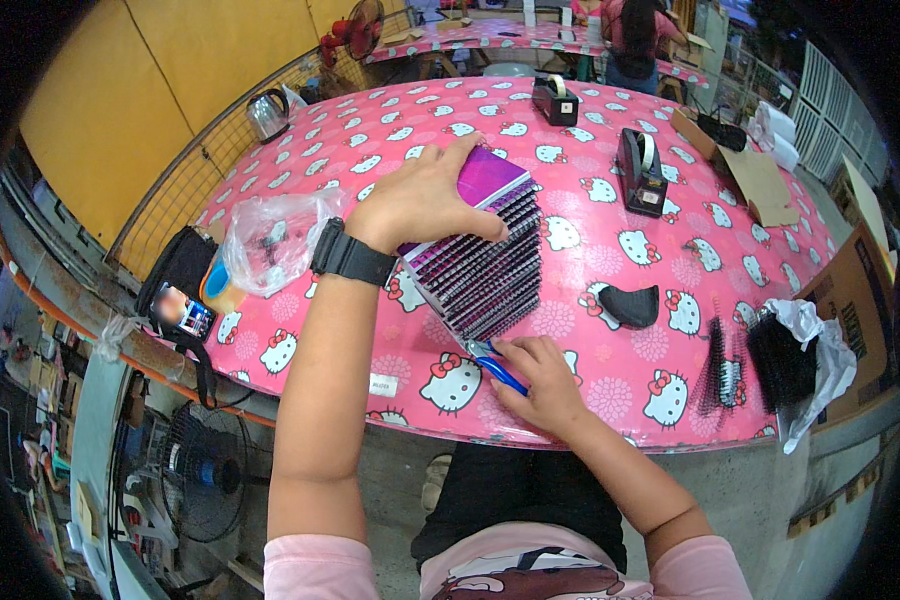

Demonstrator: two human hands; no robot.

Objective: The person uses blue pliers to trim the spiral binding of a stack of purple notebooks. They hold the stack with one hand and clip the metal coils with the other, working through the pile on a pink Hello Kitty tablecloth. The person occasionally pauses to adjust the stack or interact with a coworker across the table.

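A stack of purple spiral-bound notebooks (pixel 492 262) lies on the table, its rows of black coils turned toward me and to the right. My left hand (pixel 422 200), with a black watch (pixel 352 254) on its wrist, reaches across the stack's upper left. Its thumb presses at the coils and the fingers lie over the far part of the cover. In my right hand (pixel 544 384) are pliers (pixel 502 374) with blue handles, the fingers closed round them. Their metal tip is at the near corner of the stack, by the coil ends; whether it grips a wire I cannot tell.
The pink patterned tablecloth (pixel 610 395) carries a black pouch-like object (pixel 628 306), two tape dispensers (pixel 642 180), loose black coils (pixel 722 370) and a bag of coils (pixel 782 360) on the right. A clear plastic bag (pixel 275 245), phone (pixel 182 312) and kettle (pixel 267 115) are leftward. Someone (pixel 638 45) stands beyond.
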